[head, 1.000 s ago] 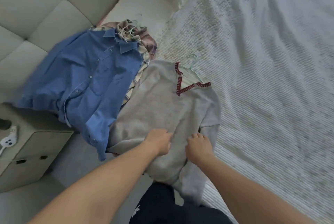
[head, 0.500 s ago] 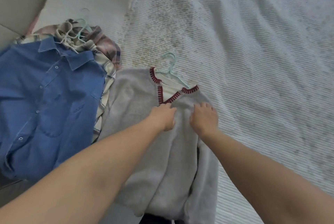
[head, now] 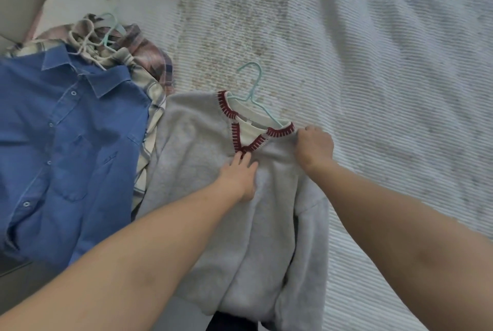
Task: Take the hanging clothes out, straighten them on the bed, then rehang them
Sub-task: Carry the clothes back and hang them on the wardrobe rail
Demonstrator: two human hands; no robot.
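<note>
The grey sweater lies flat on the bed, its lower hem hanging over the edge at six o'clock, a teal hanger poking out of the red-trimmed V-neck at twelve. The left hand presses flat on the chest, fingers straight, tips touching the point of the V. The right hand sits at two o'clock of it, fingers curled, gripping the sweater's shoulder by the collar. At nine o'clock, a blue shirt overlaps a plaid shirt, more hangers bunched at their top.
</note>
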